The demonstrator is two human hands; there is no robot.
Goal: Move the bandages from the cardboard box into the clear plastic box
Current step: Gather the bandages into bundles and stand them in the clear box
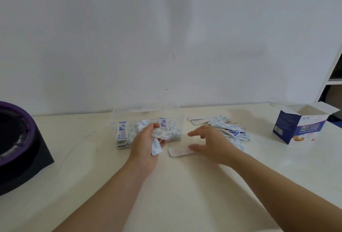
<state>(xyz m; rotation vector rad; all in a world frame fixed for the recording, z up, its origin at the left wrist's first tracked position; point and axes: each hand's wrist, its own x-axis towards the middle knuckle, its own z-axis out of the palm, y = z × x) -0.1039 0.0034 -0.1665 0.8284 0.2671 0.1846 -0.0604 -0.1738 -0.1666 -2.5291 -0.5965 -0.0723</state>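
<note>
Many bandages (133, 128) lie in the clear plastic box (148, 110); left grip (146, 144) clutches several, right grip (212, 143) splayed, empty.

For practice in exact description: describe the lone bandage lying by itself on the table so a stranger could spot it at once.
Find the clear plastic box at the back of the table. In front of its right corner, by the right hand, lies one bandage. Unlike the blue-printed pile behind, it lies alone, plain white.
</note>
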